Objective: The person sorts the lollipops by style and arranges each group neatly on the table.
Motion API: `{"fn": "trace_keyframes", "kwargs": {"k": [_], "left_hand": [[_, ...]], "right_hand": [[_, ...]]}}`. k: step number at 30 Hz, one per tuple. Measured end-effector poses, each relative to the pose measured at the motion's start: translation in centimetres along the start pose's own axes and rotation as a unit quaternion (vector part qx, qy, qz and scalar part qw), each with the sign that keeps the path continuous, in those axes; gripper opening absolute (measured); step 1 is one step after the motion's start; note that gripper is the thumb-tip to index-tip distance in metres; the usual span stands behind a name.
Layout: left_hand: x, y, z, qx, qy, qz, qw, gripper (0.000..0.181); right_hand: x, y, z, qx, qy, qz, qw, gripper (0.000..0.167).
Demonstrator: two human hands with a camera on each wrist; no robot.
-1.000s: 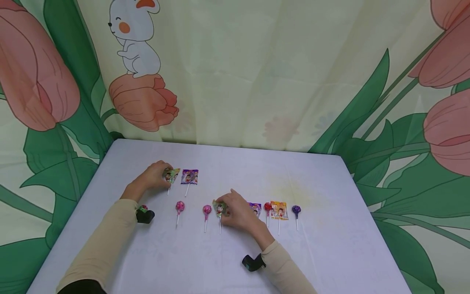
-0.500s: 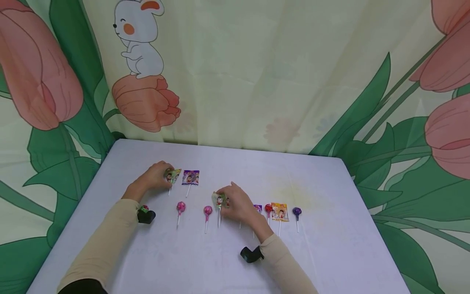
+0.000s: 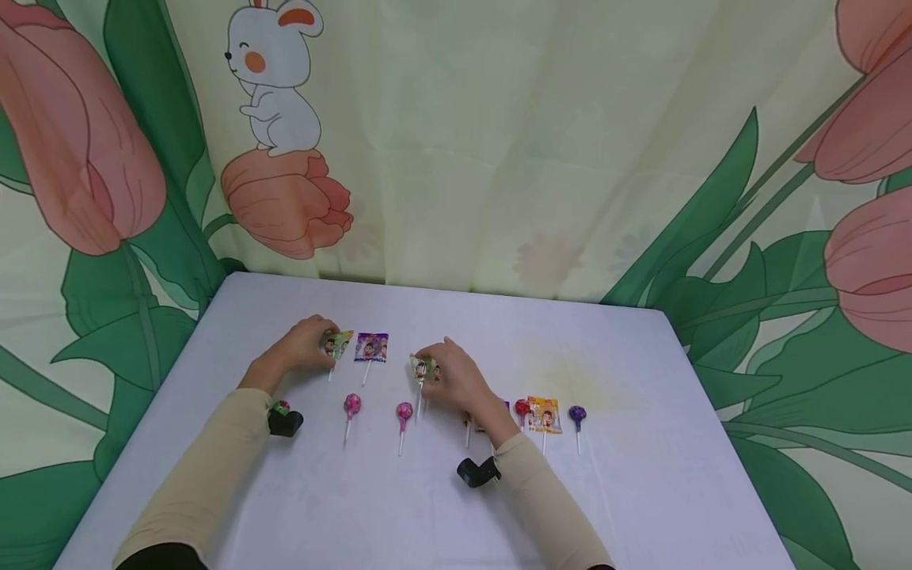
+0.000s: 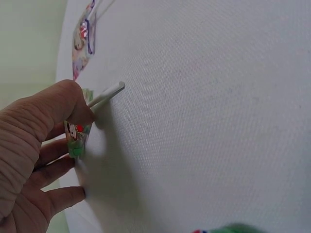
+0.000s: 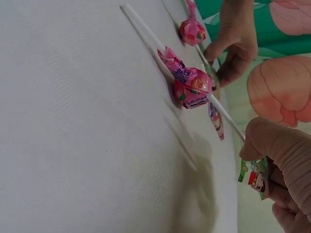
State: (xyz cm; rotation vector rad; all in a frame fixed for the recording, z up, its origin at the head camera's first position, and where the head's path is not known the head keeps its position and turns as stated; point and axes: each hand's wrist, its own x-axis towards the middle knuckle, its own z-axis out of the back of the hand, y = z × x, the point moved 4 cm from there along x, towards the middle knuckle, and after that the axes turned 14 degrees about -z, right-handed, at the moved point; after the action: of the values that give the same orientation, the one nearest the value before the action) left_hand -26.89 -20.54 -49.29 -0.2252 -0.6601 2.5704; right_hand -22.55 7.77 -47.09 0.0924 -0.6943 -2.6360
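Note:
At the table's far left, my left hand (image 3: 308,343) pinches a green-wrapped lollipop (image 3: 338,343), its white stick (image 4: 108,94) poking out past the thumb. Just right of it lies a purple-wrapped lollipop (image 3: 372,347). Between thumb and fingers, my right hand (image 3: 456,375) holds another green-wrapped lollipop (image 5: 252,175) above the cloth, and a shadow falls below it in the right wrist view. Two pink ball lollipops (image 3: 352,404) (image 5: 193,87) lie nearer, below the hands. The right hand and wrist partly cover some lollipops behind them.
Right of the right wrist lie a red ball lollipop (image 3: 522,408), an orange-wrapped lollipop (image 3: 545,415) and a dark purple ball lollipop (image 3: 577,414). A white cloth covers the table (image 3: 641,491). A printed curtain (image 3: 470,158) hangs behind its far edge.
My right hand has lifted the green-wrapped lollipop from the near row and carried it away from me, slightly leftward. My left hand stays on its lollipop; the view has shifted slightly.

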Motion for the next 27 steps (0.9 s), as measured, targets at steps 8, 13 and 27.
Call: {"fn": "trace_keyframes", "kwargs": {"k": [8,13,27], "left_hand": [[-0.1,-0.5,0.2,-0.003,0.005,0.010,0.9999,0.059],[0.0,-0.6,0.2,-0.004,0.007,0.021,0.9997,0.059],[-0.1,-0.5,0.2,0.001,0.005,0.019,0.9998,0.061]], "right_hand": [[1.8,0.0,-0.4,0.012,0.028,-0.037,0.9988,0.047],[2.8,0.1,-0.5,0.016,0.031,-0.038,0.9987,0.049],[4.9,0.0,-1.5,0.023,0.045,-0.054,0.9972,0.051]]}}
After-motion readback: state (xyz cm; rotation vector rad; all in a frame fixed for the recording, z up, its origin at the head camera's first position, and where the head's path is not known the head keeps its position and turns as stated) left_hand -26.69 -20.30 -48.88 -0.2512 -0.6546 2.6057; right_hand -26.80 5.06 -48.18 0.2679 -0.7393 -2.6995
